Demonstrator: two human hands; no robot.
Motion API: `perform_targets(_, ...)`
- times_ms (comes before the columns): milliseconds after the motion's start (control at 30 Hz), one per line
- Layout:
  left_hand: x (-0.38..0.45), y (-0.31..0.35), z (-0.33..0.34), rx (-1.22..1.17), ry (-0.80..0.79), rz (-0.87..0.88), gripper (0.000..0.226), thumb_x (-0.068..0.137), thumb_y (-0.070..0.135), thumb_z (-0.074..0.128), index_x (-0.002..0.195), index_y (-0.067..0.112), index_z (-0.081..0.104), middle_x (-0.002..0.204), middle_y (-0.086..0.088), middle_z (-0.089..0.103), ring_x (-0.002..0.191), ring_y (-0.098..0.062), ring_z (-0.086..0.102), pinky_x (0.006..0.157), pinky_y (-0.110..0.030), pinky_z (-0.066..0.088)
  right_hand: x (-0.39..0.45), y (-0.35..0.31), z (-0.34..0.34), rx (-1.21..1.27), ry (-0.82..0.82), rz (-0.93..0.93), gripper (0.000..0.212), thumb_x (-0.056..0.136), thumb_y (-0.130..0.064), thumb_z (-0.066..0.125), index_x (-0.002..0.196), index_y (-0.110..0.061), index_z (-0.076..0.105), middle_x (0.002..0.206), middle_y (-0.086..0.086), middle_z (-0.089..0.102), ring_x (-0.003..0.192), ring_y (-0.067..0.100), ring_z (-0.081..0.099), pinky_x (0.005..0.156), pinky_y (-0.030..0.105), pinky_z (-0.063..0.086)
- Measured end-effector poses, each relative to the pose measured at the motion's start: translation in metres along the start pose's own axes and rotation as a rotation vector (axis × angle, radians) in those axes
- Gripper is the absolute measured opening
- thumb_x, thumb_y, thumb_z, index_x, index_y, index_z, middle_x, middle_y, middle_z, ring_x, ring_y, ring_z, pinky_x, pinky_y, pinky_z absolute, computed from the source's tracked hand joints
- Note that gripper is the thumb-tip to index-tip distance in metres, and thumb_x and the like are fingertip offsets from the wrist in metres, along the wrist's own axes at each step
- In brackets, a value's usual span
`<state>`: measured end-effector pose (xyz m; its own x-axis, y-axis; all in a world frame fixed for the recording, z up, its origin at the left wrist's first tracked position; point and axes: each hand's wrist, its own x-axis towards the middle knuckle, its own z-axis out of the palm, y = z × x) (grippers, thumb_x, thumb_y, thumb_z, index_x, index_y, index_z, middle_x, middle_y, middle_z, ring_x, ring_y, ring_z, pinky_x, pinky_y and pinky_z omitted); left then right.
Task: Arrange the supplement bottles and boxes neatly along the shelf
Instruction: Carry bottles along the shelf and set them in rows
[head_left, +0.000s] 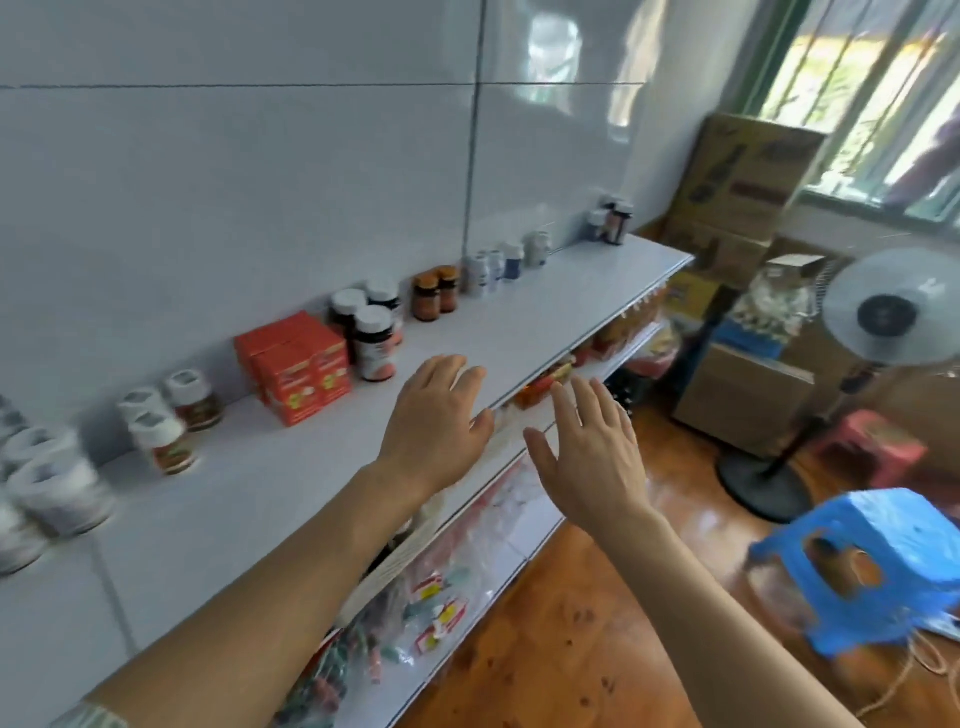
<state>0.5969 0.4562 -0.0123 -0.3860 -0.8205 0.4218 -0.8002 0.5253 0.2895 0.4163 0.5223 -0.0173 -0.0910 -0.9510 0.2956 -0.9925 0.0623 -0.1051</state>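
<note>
white shelf (291, 467) along a tiled wall carries the supplements in clusters against the wall: white-capped bottles (156, 421) at the near left, orange boxes (296, 364) beside dark bottles (371, 332), then amber bottles (434, 293) and small white bottles (493, 265) farther right. the left hand (436, 415) hovers over the shelf's front edge, its grip wide with fingers spread, holding nothing. the right hand (587, 447), just beside it off the edge, is likewise spread and empty. packets fill the lower shelves. a blue stool (857, 566), a fan (888, 312) and cardboard cartons (743, 176) stand on the wooden floor at right.
</note>
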Motion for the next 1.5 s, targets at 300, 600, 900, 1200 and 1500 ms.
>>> perform_targets(300,0.164,0.062,0.086,-0.083,-0.059,0.110,0.048,0.097,0.036,0.051,0.139,0.013,0.049,0.145,-0.010,0.048,0.137,-0.025,0.036,0.115,-0.036,0.028,0.102,0.130,0.010,-0.040,0.005,0.149,0.065,0.099,-0.056,0.032,0.150,-0.015,0.032,0.158,0.010,0.030,0.150,0.030,0.016,0.122,0.046,0.018)
perform_targets(600,0.312,0.129,0.192,-0.056,-0.095,0.112,0.048,0.095,0.035,0.054,0.137,0.010,0.052,0.140,-0.011,0.052,0.133,-0.027,0.041,0.112,-0.037,0.032,0.218,0.281,0.044,0.011,0.026,0.155,0.066,0.099,-0.055,0.034,0.151,-0.015,0.032,0.159,0.009,0.030,0.150,0.030,0.016,0.122,0.047,0.019)
perform_targets(900,0.438,0.167,0.259,-0.015,-0.083,-0.059,0.050,0.097,0.036,0.051,0.141,0.013,0.047,0.144,-0.007,0.048,0.135,-0.023,0.037,0.112,-0.034,0.030,0.350,0.407,0.054,0.058,0.012,0.048,0.061,0.100,-0.051,0.038,0.150,-0.018,0.032,0.159,0.007,0.030,0.150,0.029,0.016,0.121,0.048,0.022)
perform_targets(1200,0.571,0.144,0.336,-0.023,-0.040,-0.186,0.048,0.098,0.036,0.049,0.138,0.011,0.049,0.140,-0.007,0.050,0.131,-0.026,0.042,0.110,-0.037,0.033,0.499,0.467,0.098,0.044,-0.043,-0.118,0.065,0.100,-0.052,0.035,0.154,-0.016,0.026,0.161,0.009,0.023,0.151,0.029,0.010,0.122,0.044,0.014)
perform_targets(1500,0.678,0.108,0.384,-0.029,-0.049,-0.348,0.049,0.097,0.035,0.051,0.140,0.014,0.048,0.140,-0.003,0.051,0.128,-0.025,0.045,0.104,-0.036,0.038,0.644,0.506,0.136,0.091,-0.095,-0.226,0.064,0.100,-0.052,0.036,0.153,-0.017,0.025,0.160,0.007,0.025,0.150,0.027,0.012,0.120,0.043,0.018)
